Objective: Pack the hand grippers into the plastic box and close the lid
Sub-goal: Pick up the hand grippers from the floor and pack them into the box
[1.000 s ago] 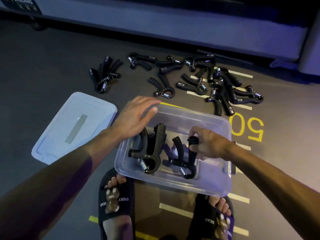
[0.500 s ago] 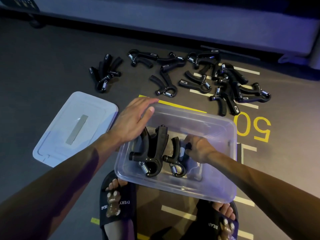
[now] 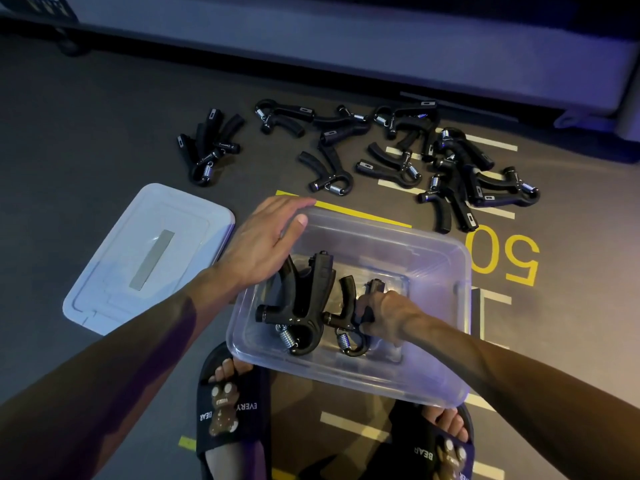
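2 hand grippers (image 3: pixel 311 306) in plastic box (image 3: pixel 433 382), lid (image 3: pixel 104 289) laid to box's left, loose grippers (image 3: pixel 398 150) scattered behind box, slippers (image 3: pixel 235 410) before it

1. One view only: a wide-angle head camera, looking steeply down and forward from above the person's own arms.
2. Close in at the bottom edge, the slippers (image 3: pixel 234 407) sit almost straight below the lens.
3. The floor (image 3: pixel 86 126) runs away toward the top edge, lines bowing at the frame's margins.
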### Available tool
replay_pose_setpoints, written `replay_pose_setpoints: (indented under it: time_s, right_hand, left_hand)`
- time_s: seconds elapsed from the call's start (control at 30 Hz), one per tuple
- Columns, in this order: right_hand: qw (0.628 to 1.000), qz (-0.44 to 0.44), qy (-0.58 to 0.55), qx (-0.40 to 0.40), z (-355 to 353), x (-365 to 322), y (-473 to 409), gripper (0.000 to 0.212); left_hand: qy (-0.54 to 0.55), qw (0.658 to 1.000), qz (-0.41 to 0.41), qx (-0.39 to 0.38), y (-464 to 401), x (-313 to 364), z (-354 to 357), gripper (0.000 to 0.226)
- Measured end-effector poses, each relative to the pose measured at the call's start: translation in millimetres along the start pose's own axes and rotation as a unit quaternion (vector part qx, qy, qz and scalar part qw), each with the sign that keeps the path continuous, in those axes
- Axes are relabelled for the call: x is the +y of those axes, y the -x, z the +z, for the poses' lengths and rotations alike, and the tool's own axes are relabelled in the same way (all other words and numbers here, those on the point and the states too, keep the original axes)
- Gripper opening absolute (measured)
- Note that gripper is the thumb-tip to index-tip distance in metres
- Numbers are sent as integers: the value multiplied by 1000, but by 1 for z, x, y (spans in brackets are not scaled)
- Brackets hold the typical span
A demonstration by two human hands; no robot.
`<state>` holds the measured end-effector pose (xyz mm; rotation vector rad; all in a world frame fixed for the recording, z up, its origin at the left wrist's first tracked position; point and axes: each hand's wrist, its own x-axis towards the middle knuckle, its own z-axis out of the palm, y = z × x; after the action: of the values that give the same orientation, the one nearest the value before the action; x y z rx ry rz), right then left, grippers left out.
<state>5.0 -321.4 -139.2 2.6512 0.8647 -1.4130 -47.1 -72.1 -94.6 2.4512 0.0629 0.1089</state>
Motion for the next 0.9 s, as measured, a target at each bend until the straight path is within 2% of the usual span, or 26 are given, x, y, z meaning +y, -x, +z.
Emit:
replay_pose_setpoints:
  time_s: [0.3, 0.47, 0.63, 0.73, 0.8, 0.83, 0.9]
  right_hand:
    - [999, 5, -43, -13, 13, 1, -4, 28]
    - [1000, -10, 5, -19, 3, 1, 0, 26]
    - [997, -67, 35, -10, -42, -1, 20, 18]
    - [987, -108, -113, -21, -87, 2, 38, 10]
    - [960, -125, -251, -6, -121, 9, 48, 11]
    - [943, -124, -306, 36, -136, 16, 48, 12]
    - [915, -93, -353, 170, -158, 35, 36, 15]
  left_hand:
    - [-2, 1000, -2, -1, 1, 2, -1, 38]
    - [-7, 1000, -1, -5, 1, 1, -2, 37]
    - [-10, 1000, -18, -13, -6, 1, -7, 38]
    - [-4, 1000, -23, -19, -13, 0, -9, 38]
    - [-1, 999, -26, -24, -20, -3, -9, 37]
    - [-1, 999, -28, -27, -24, -4, -10, 37]
    - [7, 999, -33, -32, -32, -6, -11, 36]
